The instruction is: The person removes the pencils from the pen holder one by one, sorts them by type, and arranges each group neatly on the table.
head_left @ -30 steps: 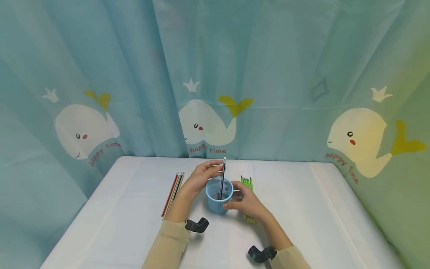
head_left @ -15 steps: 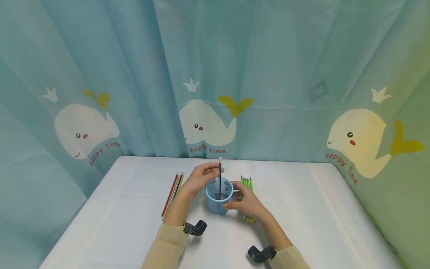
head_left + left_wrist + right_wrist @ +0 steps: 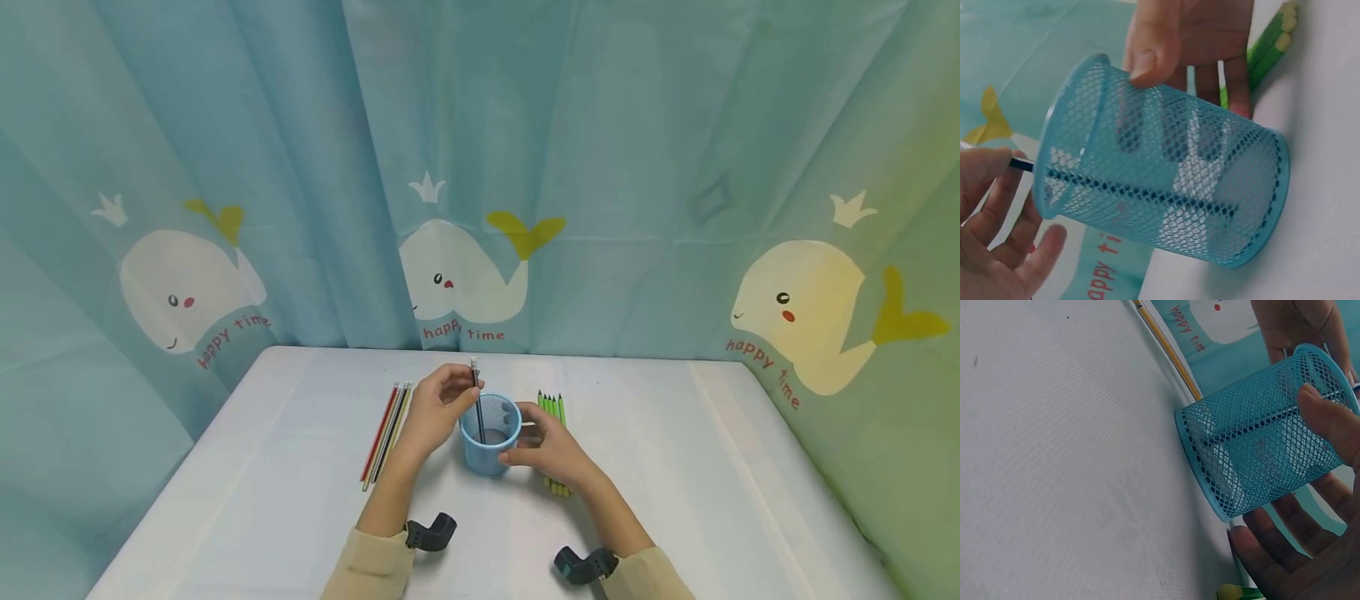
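A blue mesh pen cup (image 3: 487,461) stands upright on the white table. My right hand (image 3: 553,452) holds its side, with the thumb near the front and the fingers behind. In the right wrist view the thumb (image 3: 1329,419) lies along the mesh. A dark pencil (image 3: 479,412), its white eraser end up, stands inside the cup and leans left. My left hand (image 3: 433,415) pinches it just above the rim; in the left wrist view the pencil's dark shaft (image 3: 1021,164) shows between thumb and finger. Through the mesh, its lower end is seen near the cup's bottom.
Left of the cup lie several striped pencils (image 3: 387,435), red, black and yellowish, side by side. Several green pencils (image 3: 557,410) lie to the right, partly hidden by my right hand. A whale-print curtain (image 3: 637,275) hangs behind the table's far edge.
The pencil's upper end has swung left, from leaning right through upright to leaning left. My left hand has shifted slightly left and drawn back with it. The cup and right hand stay put.
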Demonstrator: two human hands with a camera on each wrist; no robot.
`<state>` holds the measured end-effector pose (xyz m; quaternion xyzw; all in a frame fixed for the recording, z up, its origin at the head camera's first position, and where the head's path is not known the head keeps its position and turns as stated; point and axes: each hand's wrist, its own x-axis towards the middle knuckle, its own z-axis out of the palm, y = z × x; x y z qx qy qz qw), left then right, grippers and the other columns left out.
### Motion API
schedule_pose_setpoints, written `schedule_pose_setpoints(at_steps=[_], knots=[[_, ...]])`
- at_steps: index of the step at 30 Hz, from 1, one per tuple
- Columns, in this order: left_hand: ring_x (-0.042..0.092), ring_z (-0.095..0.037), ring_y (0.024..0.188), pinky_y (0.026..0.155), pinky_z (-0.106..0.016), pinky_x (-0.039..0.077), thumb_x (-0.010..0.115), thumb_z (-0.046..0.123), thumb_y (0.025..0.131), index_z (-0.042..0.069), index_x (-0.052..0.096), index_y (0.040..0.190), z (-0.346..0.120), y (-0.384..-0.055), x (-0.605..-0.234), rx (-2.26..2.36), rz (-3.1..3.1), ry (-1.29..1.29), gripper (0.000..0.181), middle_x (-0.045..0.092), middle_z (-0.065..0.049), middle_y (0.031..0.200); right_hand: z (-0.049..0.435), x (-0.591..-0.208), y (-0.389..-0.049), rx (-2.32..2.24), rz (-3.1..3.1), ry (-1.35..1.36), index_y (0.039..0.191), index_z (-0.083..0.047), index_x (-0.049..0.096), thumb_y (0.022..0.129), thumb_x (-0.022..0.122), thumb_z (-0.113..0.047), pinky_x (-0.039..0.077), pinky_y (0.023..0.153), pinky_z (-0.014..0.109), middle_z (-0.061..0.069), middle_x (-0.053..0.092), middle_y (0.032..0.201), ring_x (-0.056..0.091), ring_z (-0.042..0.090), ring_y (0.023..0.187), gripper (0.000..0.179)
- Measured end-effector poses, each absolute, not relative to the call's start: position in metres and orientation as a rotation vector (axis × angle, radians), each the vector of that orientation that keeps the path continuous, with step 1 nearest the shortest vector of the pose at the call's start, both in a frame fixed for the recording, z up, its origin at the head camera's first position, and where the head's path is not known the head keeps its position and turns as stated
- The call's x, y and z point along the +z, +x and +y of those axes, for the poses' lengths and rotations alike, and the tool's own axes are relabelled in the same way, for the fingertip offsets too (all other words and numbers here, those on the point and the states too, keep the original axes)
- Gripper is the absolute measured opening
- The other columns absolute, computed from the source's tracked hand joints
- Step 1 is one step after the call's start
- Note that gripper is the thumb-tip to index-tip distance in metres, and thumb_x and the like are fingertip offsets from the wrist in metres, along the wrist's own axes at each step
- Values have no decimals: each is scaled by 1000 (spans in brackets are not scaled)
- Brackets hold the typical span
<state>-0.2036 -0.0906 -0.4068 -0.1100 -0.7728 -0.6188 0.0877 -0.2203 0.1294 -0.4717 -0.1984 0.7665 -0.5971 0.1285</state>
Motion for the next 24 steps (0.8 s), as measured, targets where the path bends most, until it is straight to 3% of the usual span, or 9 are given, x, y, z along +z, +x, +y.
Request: schedule_pose_setpoints(at_steps=[6, 16, 24], knots=[[66, -20, 106, 92, -30, 56, 68, 12, 95, 6, 62, 121, -98, -204, -407, -1876, -2253, -338, 27, 71, -8, 111, 130, -471, -220, -1754, 2203, -573, 138, -8, 53, 76, 86, -16, 50, 104, 52, 15, 60, 132, 59, 37, 121, 70], [66, -23, 102, 82, -32, 61, 69, 13, 94, 10, 62, 120, -102, -194, -390, -1911, -2135, -418, 27, 69, -10, 111, 130, -473, -222, -1750, 2209, -581, 138, -7, 53, 77, 86, -16, 51, 103, 52, 16, 60, 131, 60, 37, 120, 70], [65, -23, 102, 84, -35, 61, 67, 11, 95, 8, 59, 123, -105, -188, -383, -1978, -2067, -430, 29, 66, -14, 115, 130, -473, -221, -1740, 2230, -591, 138, -8, 53, 76, 86, -17, 51, 102, 52, 16, 61, 131, 61, 36, 119, 71]])
